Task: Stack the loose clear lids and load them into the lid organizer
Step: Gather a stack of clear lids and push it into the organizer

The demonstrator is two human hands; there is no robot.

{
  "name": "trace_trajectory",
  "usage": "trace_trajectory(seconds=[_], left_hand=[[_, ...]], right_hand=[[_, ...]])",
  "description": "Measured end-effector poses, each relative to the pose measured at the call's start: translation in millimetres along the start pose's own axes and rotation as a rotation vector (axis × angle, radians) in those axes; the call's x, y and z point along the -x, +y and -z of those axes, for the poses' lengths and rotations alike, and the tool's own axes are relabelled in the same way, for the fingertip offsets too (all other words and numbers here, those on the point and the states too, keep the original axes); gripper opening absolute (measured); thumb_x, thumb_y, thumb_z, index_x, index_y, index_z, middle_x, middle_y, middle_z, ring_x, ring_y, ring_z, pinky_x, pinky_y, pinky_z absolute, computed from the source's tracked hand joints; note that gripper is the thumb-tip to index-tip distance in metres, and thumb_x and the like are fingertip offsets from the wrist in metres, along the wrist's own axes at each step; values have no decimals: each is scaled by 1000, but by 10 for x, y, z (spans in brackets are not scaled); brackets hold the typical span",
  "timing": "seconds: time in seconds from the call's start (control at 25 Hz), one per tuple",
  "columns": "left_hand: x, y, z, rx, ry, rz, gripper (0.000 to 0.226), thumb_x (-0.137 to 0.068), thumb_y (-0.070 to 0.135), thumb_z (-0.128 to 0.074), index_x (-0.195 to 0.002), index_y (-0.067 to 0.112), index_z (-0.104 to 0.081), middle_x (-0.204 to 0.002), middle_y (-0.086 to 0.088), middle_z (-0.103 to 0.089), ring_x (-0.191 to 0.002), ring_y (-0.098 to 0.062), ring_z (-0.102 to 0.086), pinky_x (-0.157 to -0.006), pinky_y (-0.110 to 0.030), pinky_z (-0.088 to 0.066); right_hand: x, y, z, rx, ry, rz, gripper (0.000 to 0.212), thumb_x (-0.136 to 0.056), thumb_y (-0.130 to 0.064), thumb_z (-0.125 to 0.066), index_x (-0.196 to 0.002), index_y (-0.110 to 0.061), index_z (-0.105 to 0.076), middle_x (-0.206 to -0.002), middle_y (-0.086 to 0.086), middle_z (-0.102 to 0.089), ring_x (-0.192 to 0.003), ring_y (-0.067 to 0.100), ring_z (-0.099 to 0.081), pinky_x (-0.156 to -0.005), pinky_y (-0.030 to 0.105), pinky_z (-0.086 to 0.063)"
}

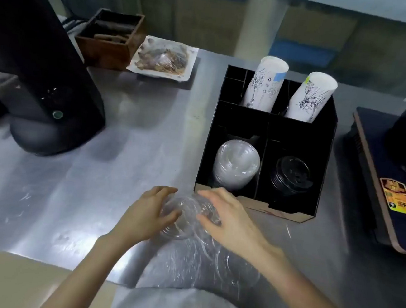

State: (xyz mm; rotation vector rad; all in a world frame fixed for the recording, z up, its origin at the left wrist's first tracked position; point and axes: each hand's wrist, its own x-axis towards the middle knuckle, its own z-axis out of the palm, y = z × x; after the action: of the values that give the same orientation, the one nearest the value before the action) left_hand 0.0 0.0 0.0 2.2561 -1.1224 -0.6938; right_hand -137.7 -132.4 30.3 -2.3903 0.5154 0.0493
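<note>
A small stack of clear lids (pixel 186 216) lies on the steel counter just in front of the black lid organizer (pixel 298 130). My left hand (pixel 150 211) grips the stack from the left and my right hand (pixel 225 218) from the right. More loose clear lids (pixel 211 261) lie spread on the counter below my hands. In the organizer's front left slot sits a stack of clear lids (pixel 236 165). Black lids (pixel 291 174) fill the front right slot.
Two sleeves of paper cups (pixel 265 83) stand in the organizer's rear slots. A black machine (pixel 38 76) stands at the left, a wooden box (pixel 111 38) and a tray of wrapped food (pixel 164 58) behind it. A dark appliance on a board (pixel 378 175) sits at the right.
</note>
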Motion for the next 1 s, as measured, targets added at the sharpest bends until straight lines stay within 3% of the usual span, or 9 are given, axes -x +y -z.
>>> trace_trajectory(seconds=[0.16, 0.36, 0.68, 1.0], left_hand=[[82, -136, -127, -18, -29, 24, 70, -74, 51, -57, -130, 13, -36, -138, -9, -39, -121, -27, -38, -97, -34, -33], [121, -228, -200, -58, -9, 19, 94, -54, 68, -35, -132, 14, -34, -139, -8, -39, -124, -28, -34, -101, -40, -31], [163, -281, -327, -143, 14, 5, 102, -50, 75, -39, -135, 20, -28, -144, -4, -31, -129, -24, -26, -102, -40, -25], [159, -236, -311, -115, 37, 15, 105, -47, 80, -36, -132, 17, -35, -142, -7, -34, -128, -26, -27, -102, -42, -26]], right_hand=[[-71, 38, -146, 60, -86, -10, 49, -85, -33, -51, -130, -23, -37, -132, 0, -43, -119, 20, -45, -98, 43, -43], [-149, 67, -252, 171, -152, 19, 57, -83, -33, -54, -134, -21, -31, -139, 2, -35, -127, 21, -33, -106, 37, -31], [-178, 59, -351, 270, -209, 50, 65, -81, -33, -59, -136, -22, -26, -149, 6, -19, -138, 24, -15, -112, 38, -17], [-131, 94, -378, 234, -194, 72, 62, -83, -34, -56, -137, -22, -27, -151, 5, -19, -139, 21, -12, -115, 38, -15]])
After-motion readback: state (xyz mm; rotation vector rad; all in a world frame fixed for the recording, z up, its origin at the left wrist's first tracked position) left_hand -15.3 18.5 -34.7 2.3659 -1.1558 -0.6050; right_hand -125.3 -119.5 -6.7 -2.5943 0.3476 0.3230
